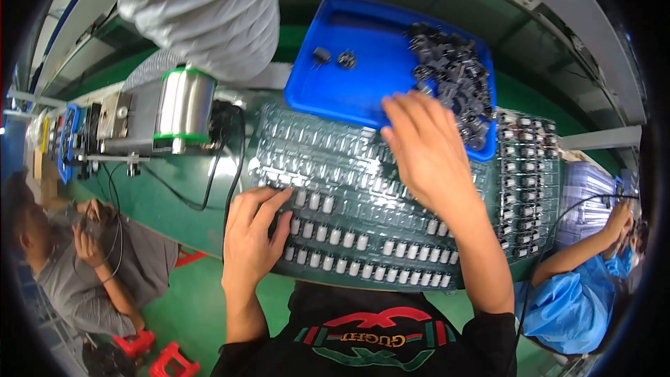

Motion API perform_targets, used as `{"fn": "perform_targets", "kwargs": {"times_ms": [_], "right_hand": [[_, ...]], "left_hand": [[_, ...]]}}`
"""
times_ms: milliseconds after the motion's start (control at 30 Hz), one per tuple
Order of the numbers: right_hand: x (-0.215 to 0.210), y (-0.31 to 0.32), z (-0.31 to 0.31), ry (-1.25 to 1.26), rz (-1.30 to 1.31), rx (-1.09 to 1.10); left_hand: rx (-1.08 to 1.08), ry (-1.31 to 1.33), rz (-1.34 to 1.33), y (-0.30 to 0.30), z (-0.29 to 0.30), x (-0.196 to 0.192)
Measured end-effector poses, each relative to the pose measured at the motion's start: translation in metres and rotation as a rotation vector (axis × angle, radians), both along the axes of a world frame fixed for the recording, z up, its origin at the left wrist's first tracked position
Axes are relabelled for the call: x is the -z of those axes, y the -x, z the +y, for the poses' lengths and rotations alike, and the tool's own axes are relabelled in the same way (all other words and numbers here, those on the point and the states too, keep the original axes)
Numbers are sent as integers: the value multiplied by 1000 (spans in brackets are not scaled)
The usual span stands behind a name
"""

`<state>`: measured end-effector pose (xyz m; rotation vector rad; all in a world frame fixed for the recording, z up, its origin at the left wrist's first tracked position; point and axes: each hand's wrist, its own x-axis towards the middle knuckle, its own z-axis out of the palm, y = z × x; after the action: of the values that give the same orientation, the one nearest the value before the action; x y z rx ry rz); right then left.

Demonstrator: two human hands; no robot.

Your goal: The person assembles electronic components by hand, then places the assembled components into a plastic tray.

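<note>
My right hand (429,150) reaches over the near edge of a blue plastic tray (335,101), fingers stretched out and slightly smeared by motion. Beside its fingertips lies a heap of small black parts with metal pins (453,70); two more such parts (346,59) lie apart on the tray's left side. My left hand (252,237) is over the left end of a clear plastic blister tray (363,206), thumb and forefinger apart next to its cells. White cylindrical parts with dark ends (349,239) fill cells in the near rows. Cells farther back look unfilled.
A wire spool with green rims (185,106) and a grey ducting hose (209,14) stand at the left, with black cables. Filled blister trays (527,181) and a stack of clear trays (586,188) lie right. One person (105,265) sits left, another (572,300) right.
</note>
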<state>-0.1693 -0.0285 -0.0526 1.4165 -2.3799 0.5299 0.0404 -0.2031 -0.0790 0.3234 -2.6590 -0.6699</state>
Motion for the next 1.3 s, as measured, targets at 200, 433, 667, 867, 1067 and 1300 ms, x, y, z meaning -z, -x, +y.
{"fn": "perform_targets", "kwargs": {"times_ms": [200,433,667,867,1067,1300], "right_hand": [[9,-11,-15,-82,79,80],[13,-85,-12,-162,-148,-215],[29,-85,-9,-30,-136,-231],[34,-81,-10,87,-197,-300],[15,-72,7,312,-531,-393],[-6,-25,68,753,-852,-235]], "left_hand": [[-33,16,54,-14,-4,0],[123,63,137,42,3,-33],[155,201,53,142,-26,-34],[299,394,82,201,-45,-8],[289,377,-91,214,-33,-20],[188,-611,0,146,48,-54]]}}
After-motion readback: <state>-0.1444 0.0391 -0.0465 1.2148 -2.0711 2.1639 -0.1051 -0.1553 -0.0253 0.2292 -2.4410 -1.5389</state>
